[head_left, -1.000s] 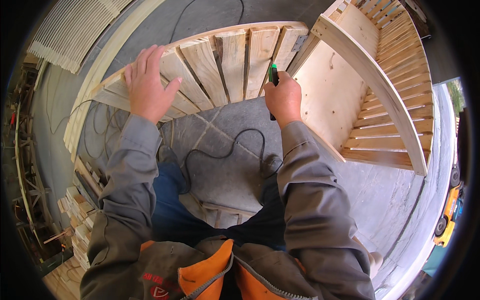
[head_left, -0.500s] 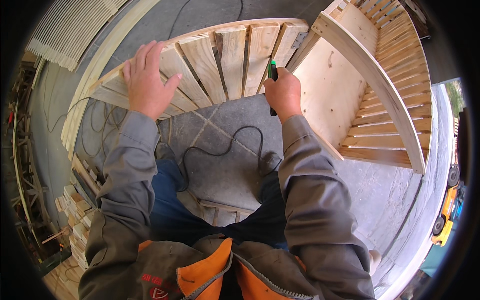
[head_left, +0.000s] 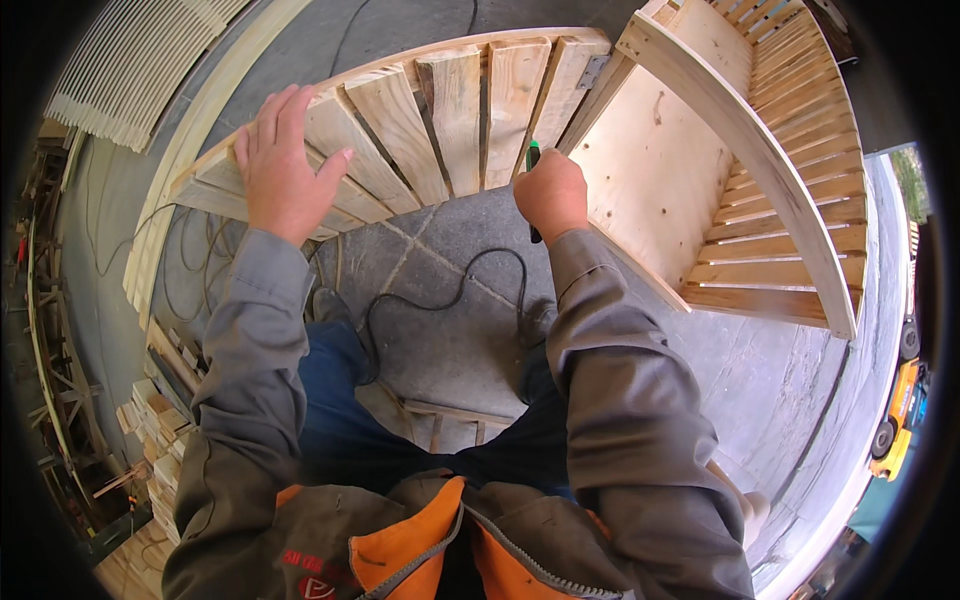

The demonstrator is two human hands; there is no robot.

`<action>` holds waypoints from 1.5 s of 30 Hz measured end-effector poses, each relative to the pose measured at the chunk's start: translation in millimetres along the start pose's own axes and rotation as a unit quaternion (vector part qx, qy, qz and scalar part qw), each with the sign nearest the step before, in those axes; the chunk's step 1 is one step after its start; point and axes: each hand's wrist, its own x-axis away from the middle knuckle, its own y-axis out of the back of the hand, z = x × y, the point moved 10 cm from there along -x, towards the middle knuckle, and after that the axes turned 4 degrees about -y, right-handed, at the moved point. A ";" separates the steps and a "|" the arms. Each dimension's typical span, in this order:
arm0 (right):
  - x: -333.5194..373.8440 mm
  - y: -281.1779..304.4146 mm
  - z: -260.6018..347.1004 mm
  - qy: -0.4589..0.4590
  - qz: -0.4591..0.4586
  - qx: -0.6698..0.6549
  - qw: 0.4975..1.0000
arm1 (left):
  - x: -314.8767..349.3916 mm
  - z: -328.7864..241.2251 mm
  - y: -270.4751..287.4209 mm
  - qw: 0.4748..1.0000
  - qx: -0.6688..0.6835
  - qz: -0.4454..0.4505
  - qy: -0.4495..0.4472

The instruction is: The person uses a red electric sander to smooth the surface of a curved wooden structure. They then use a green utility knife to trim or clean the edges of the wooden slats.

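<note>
A slatted wooden panel [head_left: 450,120] with a curved upper edge stands in front of me. My left hand [head_left: 287,165] lies over its left part, fingers spread across the upper edge and thumb apart on the slats. My right hand [head_left: 553,192] is closed around a slim black tool with a green end [head_left: 533,155]. The green end points up and the black lower part shows below the fist; its exact kind cannot be made out. This hand is by the panel's right end, below a metal hinge [head_left: 592,72] that sits where the panel meets a wooden frame.
To the right stands a large wooden piece with a plywood board [head_left: 650,170], a curved rail [head_left: 750,130] and a slatted side [head_left: 790,200]. A black cable [head_left: 470,270] winds over the grey floor between my feet. Wood offcuts [head_left: 155,425] are piled at left, near stacked slats [head_left: 140,60].
My right hand has shifted slightly left and nearer to me, still holding the black-and-green tool. The left hand stays on the panel; the whole view has moved a little.
</note>
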 end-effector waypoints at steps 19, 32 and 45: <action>3.3 30.9 20.3 0.066 -0.071 -0.069 0.993 | 2.6 2.6 -2.0 1.000 -0.008 0.003 -0.003; -3.9 -33.4 -9.3 0.026 0.059 0.019 0.998 | 2.9 2.1 -3.7 1.000 -0.004 0.008 0.007; 5.2 22.1 15.5 0.023 -0.068 -0.106 0.992 | 2.0 2.4 -2.6 1.000 -0.005 -0.001 -0.005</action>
